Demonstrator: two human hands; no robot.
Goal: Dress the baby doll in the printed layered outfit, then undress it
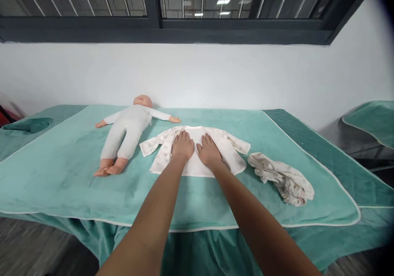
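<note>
A small white patterned baby shirt (230,146) lies spread out flat on a teal towel (61,173) covering the table. My left hand (182,145) rests flat on the shirt's middle, fingers stretched out. My right hand (208,150) lies flat beside it on the same shirt, fingers also extended. Both hands hold nothing. A baby doll (127,132) in a white one-piece lies on its back to the left of the shirt, arms spread, head toward the wall.
A crumpled patterned garment (283,178) lies to the right of the shirt. A dark green folded cloth (29,125) sits at the far left. A white wall runs behind the table, and another towel-covered table (372,122) stands at the right.
</note>
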